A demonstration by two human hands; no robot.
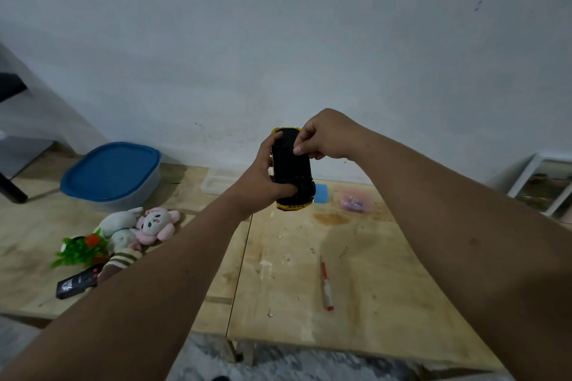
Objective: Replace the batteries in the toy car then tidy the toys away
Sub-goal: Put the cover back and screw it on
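Toy car [292,168] held belly-up mid-frame, left hand [260,181] gripping body, right hand [325,136] pinching underside w/ thumb; could slip & drop onto counter [387,272].

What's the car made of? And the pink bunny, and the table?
The car looks like hard plastic: matte black underside, shiny gold edges. The pink bunny looks like soft, fuzzy plush fabric. The table looks like bare plywood, pale with visible grain, seams and stains.
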